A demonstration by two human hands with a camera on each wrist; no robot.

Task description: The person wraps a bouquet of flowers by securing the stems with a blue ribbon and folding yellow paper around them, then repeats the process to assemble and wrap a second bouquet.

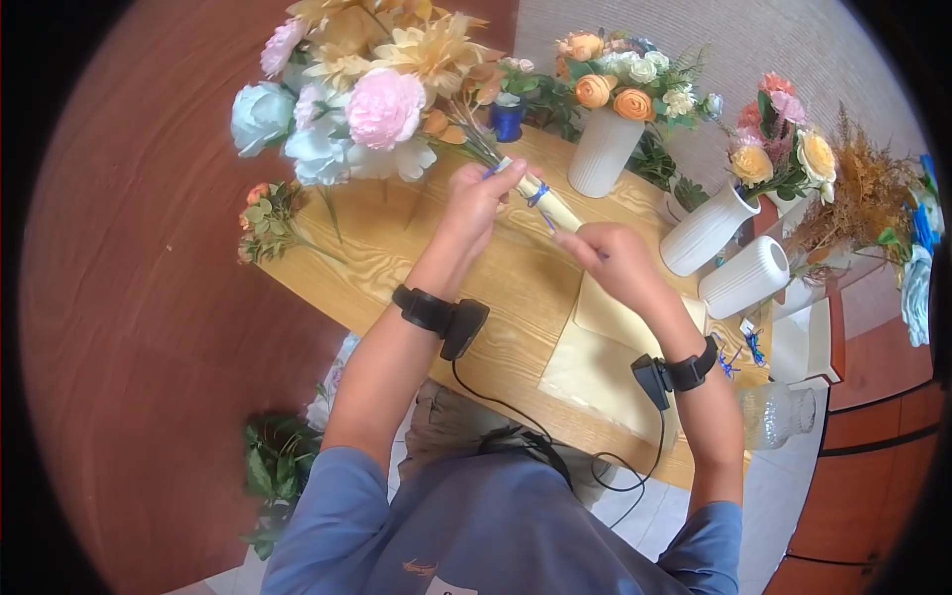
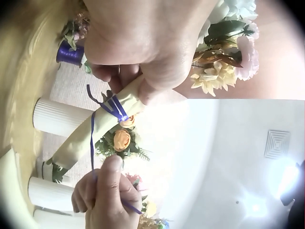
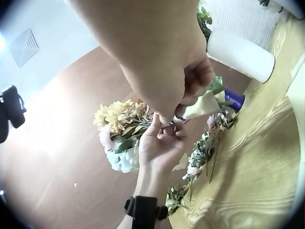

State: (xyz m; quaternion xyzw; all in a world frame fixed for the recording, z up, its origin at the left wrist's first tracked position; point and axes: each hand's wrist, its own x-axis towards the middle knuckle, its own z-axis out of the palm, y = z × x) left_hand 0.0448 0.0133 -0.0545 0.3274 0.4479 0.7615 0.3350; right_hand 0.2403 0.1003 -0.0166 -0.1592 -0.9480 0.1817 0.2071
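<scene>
A bouquet of artificial flowers (image 1: 385, 109), pink, pale blue and golden, points to the upper left in the head view. Cream paper (image 2: 78, 143) is wrapped round its stems, with blue ribbon (image 2: 114, 109) wound about it. My left hand (image 1: 481, 203) grips the wrapped stems just below the blooms, thumb on top. With my right hand (image 1: 620, 263) I pinch a loose length of the ribbon, drawn taut beside the paper in the left wrist view. A short ribbon tail sticks out past the right fingers (image 2: 112, 183). The bouquet is held above the wooden table (image 1: 416, 243).
White ribbed vases stand at the back and right, one with orange roses (image 1: 612, 104). An unfilled white vase (image 1: 744, 280) leans nearby. A blue ribbon spool (image 1: 506, 121), loose flower sprigs (image 1: 270, 220), cream paper sheets (image 1: 610, 362) and ribbon scraps (image 1: 729, 359) lie about the table.
</scene>
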